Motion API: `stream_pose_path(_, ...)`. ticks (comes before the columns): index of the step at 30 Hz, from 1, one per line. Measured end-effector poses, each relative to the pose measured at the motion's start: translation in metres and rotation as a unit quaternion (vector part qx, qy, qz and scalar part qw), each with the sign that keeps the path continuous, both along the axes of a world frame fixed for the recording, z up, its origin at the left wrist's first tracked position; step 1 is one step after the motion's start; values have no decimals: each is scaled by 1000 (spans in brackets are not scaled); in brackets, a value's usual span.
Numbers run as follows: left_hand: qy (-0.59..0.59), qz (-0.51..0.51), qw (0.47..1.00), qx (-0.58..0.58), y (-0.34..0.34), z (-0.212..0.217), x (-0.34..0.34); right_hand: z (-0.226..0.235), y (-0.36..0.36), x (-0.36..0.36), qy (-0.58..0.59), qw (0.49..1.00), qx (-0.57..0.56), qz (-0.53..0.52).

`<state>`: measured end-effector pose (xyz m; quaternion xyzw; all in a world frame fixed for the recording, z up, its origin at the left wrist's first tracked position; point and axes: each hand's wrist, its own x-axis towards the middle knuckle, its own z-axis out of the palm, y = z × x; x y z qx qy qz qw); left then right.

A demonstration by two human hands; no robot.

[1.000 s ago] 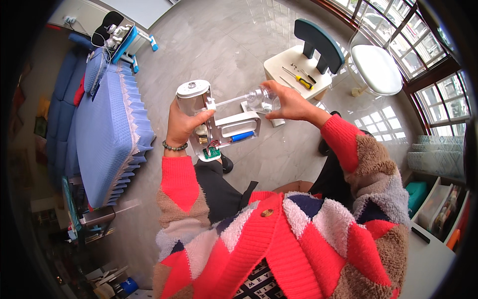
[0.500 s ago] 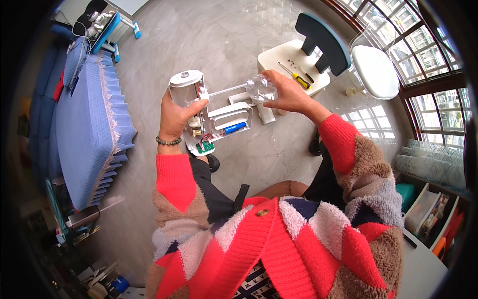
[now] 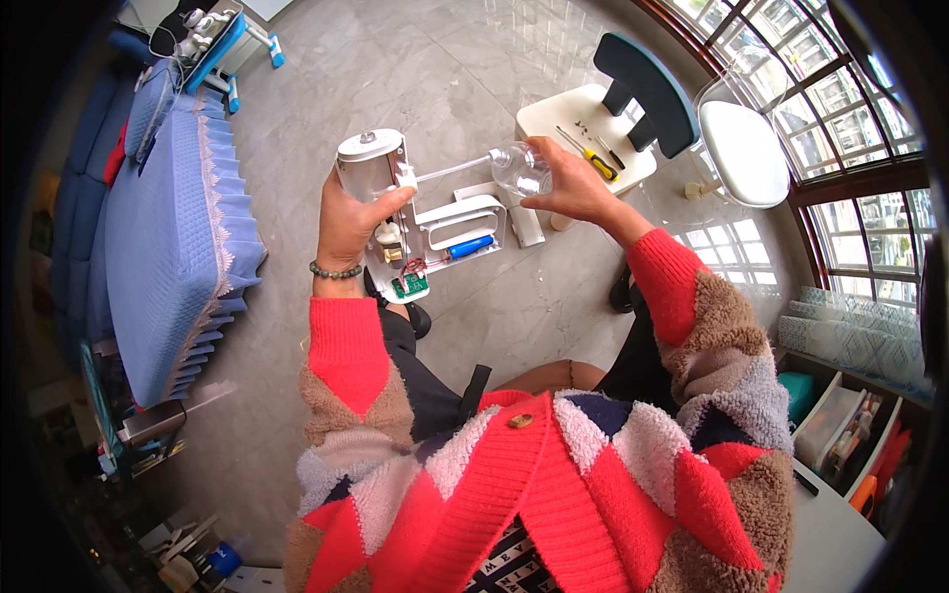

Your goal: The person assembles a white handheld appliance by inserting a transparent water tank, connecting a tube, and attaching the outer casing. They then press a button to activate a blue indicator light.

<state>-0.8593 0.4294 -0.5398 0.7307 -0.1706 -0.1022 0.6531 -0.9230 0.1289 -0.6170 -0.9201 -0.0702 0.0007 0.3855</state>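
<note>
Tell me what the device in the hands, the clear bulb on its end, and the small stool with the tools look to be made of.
Device: apparently white moulded plastic with a dull silvery cylinder, maybe metal; a green circuit board shows at its base.
Clear bulb, under the right hand: transparent, glossy; plastic or glass, hard to tell.
Stool: smooth cream seat, probably plastic or painted wood.
The left hand grips the cylinder.

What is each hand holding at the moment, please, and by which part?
The left hand grips the white opened appliance around its silver cylindrical end. The right hand holds the clear plastic bulb at the end of the thin white tube.
</note>
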Motion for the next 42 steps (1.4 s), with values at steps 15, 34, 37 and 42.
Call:
stream_pose_path(15, -1, 38, 998, -47, 2, 0, 6, -20, 9, 8, 27, 994, 100, -46)
stream_pose_path(34, -23, 232, 959, -162, 22, -14, 25, -100, -92, 106, -45, 903, 201, -377)
stream_pose_path(37, -16, 251, 952, -174, 22, -15, 22, -112, -98, 122, -82, 916, 139, -368)
stream_pose_path(42, -25, 257, 956, -142, 21, -14, 22, -130, -96, 144, -79, 918, 148, -359)
